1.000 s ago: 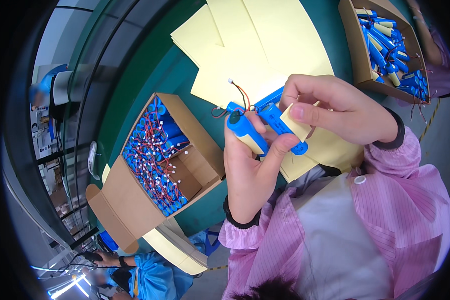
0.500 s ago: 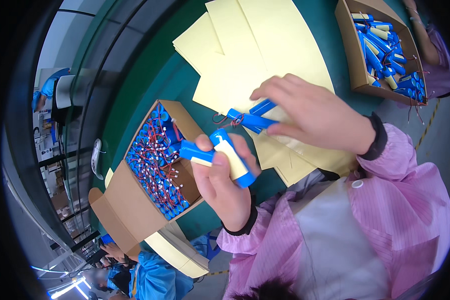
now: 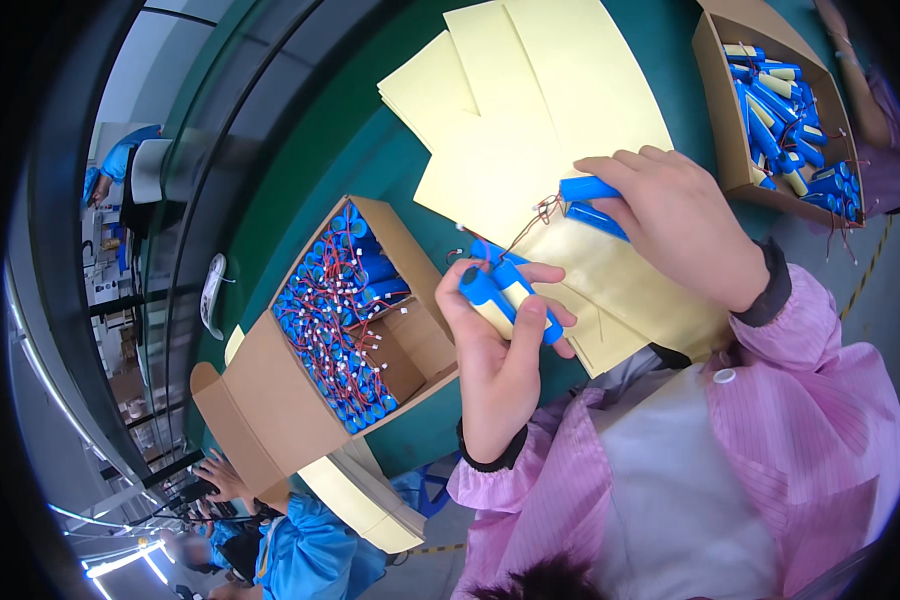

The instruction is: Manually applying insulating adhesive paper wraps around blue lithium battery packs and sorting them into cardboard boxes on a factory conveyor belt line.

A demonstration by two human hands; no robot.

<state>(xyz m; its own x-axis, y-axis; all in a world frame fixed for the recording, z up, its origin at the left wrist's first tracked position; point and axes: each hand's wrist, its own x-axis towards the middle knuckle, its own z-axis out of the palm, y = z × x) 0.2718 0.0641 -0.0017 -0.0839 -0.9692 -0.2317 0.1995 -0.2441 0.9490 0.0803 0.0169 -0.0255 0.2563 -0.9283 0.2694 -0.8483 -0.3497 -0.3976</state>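
the left hand (image 3: 500,355) has its grip closed around at least two glossy blue cylinders with pale yellow strips (image 3: 488,297), above the green worktop (image 3: 380,160); the right hand (image 3: 685,220) clasps a plain blue cylinder (image 3: 587,188) over the pale yellow paper sheets (image 3: 550,110). thin dark-red wires (image 3: 547,208) trail between the hands, so drawing apart could snag or strain them. slick surfaces, bunched together, might slip; thumb pressure could shift a strip.

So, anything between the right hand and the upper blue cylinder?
Nothing visible: the right hand is on the upper blue cylinder, covering one end. A second blue cylinder shows just below, not between.
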